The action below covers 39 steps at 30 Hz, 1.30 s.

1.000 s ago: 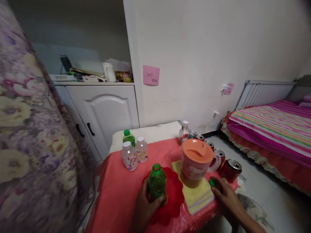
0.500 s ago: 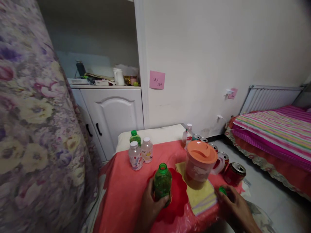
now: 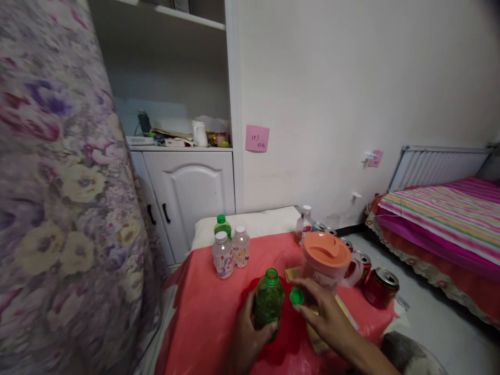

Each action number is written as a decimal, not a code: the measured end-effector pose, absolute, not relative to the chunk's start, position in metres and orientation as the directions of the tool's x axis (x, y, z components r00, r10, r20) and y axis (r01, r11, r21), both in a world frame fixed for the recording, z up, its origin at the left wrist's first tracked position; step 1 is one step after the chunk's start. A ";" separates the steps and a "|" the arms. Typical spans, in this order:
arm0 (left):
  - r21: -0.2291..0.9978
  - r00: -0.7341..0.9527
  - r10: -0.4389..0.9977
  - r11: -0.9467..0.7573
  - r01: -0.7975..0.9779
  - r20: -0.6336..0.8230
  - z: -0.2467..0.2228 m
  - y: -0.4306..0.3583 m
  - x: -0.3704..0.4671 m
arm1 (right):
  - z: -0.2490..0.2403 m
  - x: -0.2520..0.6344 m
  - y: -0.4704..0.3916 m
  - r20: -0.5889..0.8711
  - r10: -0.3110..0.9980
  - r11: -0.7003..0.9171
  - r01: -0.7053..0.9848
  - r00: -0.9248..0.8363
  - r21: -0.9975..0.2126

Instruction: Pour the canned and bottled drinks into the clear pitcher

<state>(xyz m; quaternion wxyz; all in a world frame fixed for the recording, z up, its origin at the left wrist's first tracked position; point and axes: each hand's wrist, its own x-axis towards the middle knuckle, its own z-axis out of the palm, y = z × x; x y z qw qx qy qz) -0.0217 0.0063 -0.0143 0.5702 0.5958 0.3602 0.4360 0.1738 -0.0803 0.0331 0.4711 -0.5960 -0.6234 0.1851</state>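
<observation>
My left hand (image 3: 250, 330) is wrapped round an uncapped green bottle (image 3: 269, 299), held upright over a red scalloped dish (image 3: 283, 333). Between the thumb and fingers of my right hand (image 3: 316, 307) is a green cap (image 3: 296, 296), just right of the bottle's open neck. Behind the right hand stands a clear pitcher with an orange lid (image 3: 327, 250). A yellow cloth (image 3: 318, 338) lies partly hidden under that hand and the pitcher.
Two white-capped bottles (image 3: 223, 255) and a green-capped bottle (image 3: 222, 226) stand at the table's back left. Several cans, including a red one (image 3: 382, 288), line the right edge. Another white-capped bottle (image 3: 306, 221) stands behind the pitcher.
My right hand has moved left with the green cap, from the table's right edge to beside the bottle. My left hand still holds the bottle. The view has shifted slightly.
</observation>
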 end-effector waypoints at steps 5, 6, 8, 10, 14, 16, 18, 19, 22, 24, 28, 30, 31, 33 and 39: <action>0.995 0.402 0.913 -0.037 -0.097 0.073 -0.005 0.001 -0.023 | 0.049 0.167 -0.070 0.390 0.912 0.241 0.607 0.124 -0.757; 0.994 0.397 0.915 -0.033 -0.101 0.070 -0.003 0.000 -0.023 | 0.052 0.166 -0.069 0.395 0.911 0.246 0.610 0.121 -0.753; 0.993 0.401 0.913 -0.022 -0.117 0.068 -0.001 -0.001 -0.023 | 0.056 0.164 -0.068 0.419 0.902 0.277 0.607 0.101 -0.744; 0.991 0.415 0.908 -0.003 -0.136 0.060 0.000 -0.001 -0.022 | 0.058 0.164 -0.067 0.457 0.887 0.334 0.588 0.069 -0.737; 0.988 0.426 0.903 0.005 -0.157 0.063 -0.003 0.000 -0.021 | 0.062 0.167 -0.062 0.513 0.858 0.415 0.543 0.033 -0.729; 0.987 0.445 0.892 -0.012 -0.160 0.083 -0.006 0.001 -0.020 | 0.069 0.170 -0.059 0.527 0.849 0.423 0.544 0.042 -0.725; 0.987 0.458 0.884 -0.021 -0.157 0.091 -0.007 0.002 -0.020 | 0.079 0.173 -0.056 0.526 0.850 0.422 0.551 0.036 -0.720; 0.988 0.460 0.883 -0.022 -0.153 0.091 -0.008 0.002 -0.020 | 0.086 0.175 -0.055 0.524 0.852 0.429 0.554 0.015 -0.713; 0.989 0.465 0.880 -0.029 -0.145 0.094 -0.006 0.002 -0.020 | 0.108 0.178 -0.049 0.488 0.867 0.454 0.568 -0.103 -0.686; 0.990 0.471 0.877 -0.036 -0.138 0.098 -0.005 0.002 -0.020 | 0.122 0.179 -0.046 0.453 0.872 0.469 0.578 -0.185 -0.667; 0.990 0.462 0.880 -0.051 -0.135 0.108 -0.005 0.002 -0.021 | 0.142 0.179 -0.040 0.376 0.867 0.497 0.607 -0.325 -0.621; 0.990 0.459 0.882 -0.055 -0.132 0.110 -0.005 0.002 -0.022 | 0.148 0.178 -0.039 0.334 0.859 0.511 0.623 -0.387 -0.592; 0.989 0.462 0.880 -0.054 -0.135 0.111 -0.005 0.002 -0.022 | 0.150 0.178 -0.038 0.314 0.856 0.515 0.629 -0.411 -0.582; 0.988 0.474 0.874 -0.044 -0.146 0.109 -0.004 0.001 -0.023 | 0.155 0.177 -0.038 0.282 0.844 0.531 0.633 -0.457 -0.564; 0.991 0.486 0.870 -0.028 -0.131 0.089 0.003 -0.001 -0.025 | 0.173 0.173 -0.040 0.225 0.808 0.579 0.666 -0.544 -0.470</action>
